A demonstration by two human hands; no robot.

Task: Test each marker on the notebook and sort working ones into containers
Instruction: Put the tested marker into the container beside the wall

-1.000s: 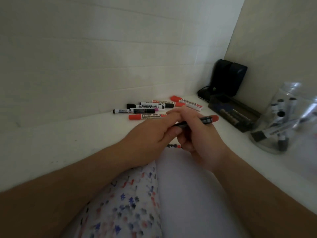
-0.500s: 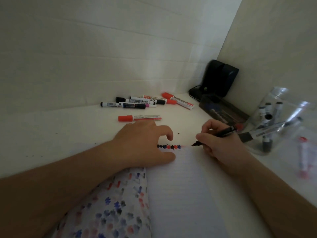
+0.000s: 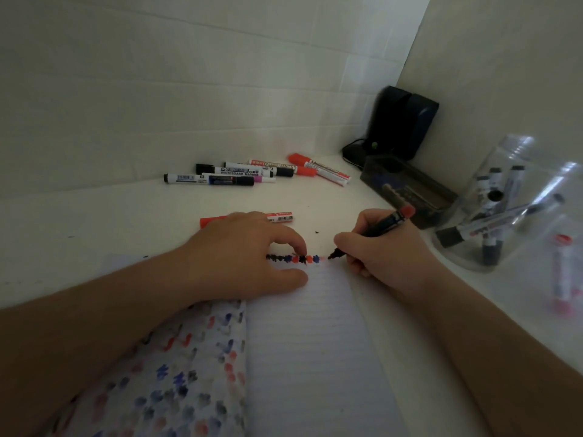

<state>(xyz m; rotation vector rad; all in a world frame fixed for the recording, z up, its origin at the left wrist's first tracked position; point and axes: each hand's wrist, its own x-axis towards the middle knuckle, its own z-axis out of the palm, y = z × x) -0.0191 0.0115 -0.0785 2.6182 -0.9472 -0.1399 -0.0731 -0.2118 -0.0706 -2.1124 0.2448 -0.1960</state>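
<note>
White desk point(image 3: 94, 222): right hand point(image 3: 388, 257) grips a black marker point(image 3: 375, 231), tip on the notebook point(image 3: 312, 342); left hand point(image 3: 239, 257) rests flat, relaxed. Spare markers point(image 3: 252, 173) lie far; jar point(image 3: 504, 209) stands right.

A single wide-angle view is taken from head height, angled forward and down, close over a white table point(image 3: 94, 222). A wall corner point(image 3: 407, 67) is faced, straight ahead and slightly right.

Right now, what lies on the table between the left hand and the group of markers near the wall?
In the head view, one red-capped marker lies there, partly hidden behind the left hand; beyond it, bare table up to the group of markers.
</note>
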